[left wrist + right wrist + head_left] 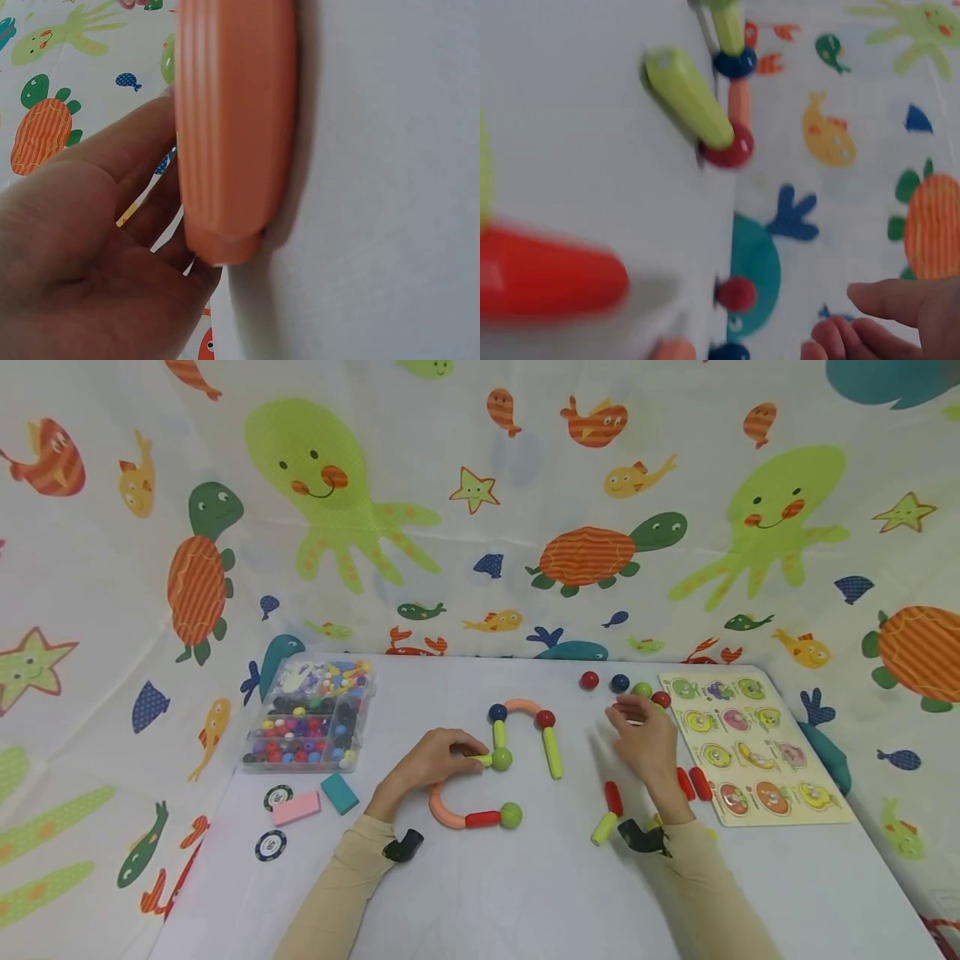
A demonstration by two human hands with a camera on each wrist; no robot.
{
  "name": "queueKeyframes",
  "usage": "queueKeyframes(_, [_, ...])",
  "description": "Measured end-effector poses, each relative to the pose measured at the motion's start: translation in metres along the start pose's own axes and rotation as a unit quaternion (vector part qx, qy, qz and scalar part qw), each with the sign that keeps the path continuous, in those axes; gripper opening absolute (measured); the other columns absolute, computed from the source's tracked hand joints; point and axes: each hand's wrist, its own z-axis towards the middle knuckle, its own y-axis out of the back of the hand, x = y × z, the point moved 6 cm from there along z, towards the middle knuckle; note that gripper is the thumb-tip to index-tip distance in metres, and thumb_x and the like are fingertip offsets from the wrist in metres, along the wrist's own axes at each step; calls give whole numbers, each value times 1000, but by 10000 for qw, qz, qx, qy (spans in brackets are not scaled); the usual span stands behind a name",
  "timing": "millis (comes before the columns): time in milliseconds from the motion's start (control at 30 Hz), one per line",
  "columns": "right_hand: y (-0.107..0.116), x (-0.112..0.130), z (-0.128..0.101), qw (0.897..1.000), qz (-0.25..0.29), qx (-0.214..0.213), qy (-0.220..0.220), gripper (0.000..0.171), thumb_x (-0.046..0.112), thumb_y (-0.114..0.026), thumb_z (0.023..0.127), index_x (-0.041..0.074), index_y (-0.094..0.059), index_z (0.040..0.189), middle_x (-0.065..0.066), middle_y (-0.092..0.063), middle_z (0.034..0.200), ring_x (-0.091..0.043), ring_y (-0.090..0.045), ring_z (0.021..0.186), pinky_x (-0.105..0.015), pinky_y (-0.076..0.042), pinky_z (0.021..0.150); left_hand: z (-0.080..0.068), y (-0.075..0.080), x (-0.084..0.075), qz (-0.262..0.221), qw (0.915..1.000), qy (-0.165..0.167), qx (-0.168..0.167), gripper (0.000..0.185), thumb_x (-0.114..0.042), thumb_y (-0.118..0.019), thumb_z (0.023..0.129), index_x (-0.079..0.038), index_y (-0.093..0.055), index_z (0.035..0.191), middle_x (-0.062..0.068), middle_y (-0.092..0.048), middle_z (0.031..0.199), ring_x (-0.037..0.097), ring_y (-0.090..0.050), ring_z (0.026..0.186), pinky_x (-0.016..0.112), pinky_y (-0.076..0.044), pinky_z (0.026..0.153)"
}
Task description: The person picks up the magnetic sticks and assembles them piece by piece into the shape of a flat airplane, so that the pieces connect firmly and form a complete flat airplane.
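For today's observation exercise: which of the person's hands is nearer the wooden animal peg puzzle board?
Right. The right hand hovers just beside the wooden animal peg puzzle board, at its left edge. The left hand is far across the table, touching the green stick-and-ball chain.

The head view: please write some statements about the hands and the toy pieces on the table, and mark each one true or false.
1. The left hand touches a yellow-green stick beside a green ball. True.
2. The bead box stands to the right of the puzzle board. False: it stands at the left of the table; the puzzle board lies at the right.
3. The right hand is by the loose balls near the puzzle board. True.
4. The curved orange piece joins two green balls. False: it joins a blue ball and a red ball.
5. The pink block lies on the puzzle board. False: it lies on the table, in front of the bead box.
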Motion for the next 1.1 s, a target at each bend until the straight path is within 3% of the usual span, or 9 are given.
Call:
queueKeyframes(133, [30, -15, 11, 9969, 97, -763, -177, 39, 31, -68, 98, 8, -66, 129, -11, -72, 120, -26, -67, 110, -10, -46, 79, 0, 0, 1, 3, 10000, 58, 1, 23, -23, -79, 90, -22, -77, 112, -8, -74, 107, 9, -65, 100, 35, -52, 96])
queueKeyframes(300, [54, -41, 18, 9883, 151, -1416, -543, 41, 35, -71, 95, 10, -68, 128, -11, -73, 121, -17, -67, 105, -7, -44, 72, -1, 0, 3, 34, 10000, 60, -1, 22, -25, -79, 90, -23, -77, 112, -9, -74, 106, 9, -64, 100, 36, -52, 97])
queueKeyframes(433, [59, -62, 21, 9860, 170, -1242, -1099, 48, 40, -71, 94, 9, -66, 131, -12, -70, 125, -12, -62, 100, -11, -44, 72, -1, 1, 3, -5, 10000, 58, 1, 22, -25, -79, 90, -23, -77, 112, -9, -74, 105, 10, -64, 99, 38, -51, 97])
queueKeyframes(633, [52, -79, 21, 9854, -203, -427, -1634, 59, 44, -70, 94, 6, -61, 137, -17, -66, 129, -25, -59, 106, -20, -44, 73, -1, 0, 2, -20, 10000, 52, 4, 22, -25, -79, 89, -24, -77, 111, -10, -73, 105, 9, -64, 99, 37, -51, 96])
queueKeyframes(800, [45, -83, 21, 9835, -396, -14, -1766, 63, 46, -69, 94, 4, -58, 139, -20, -63, 131, -30, -57, 109, -26, -46, 77, -1, 1, 2, 19, 10000, 67, -2, 22, -26, -79, 90, -25, -77, 112, -11, -73, 105, 7, -64, 99, 34, -51, 96])
queueKeyframes(1100, [39, -83, 22, 9819, -596, 206, -1786, 58, 43, -70, 94, 3, -61, 134, -22, -64, 127, -30, -55, 103, -30, -45, 74, -1, 1, 2, -44, 10000, 61, -21, 22, -25, -79, 90, -24, -77, 112, -8, -74, 106, 10, -64, 100, 39, -51, 98])
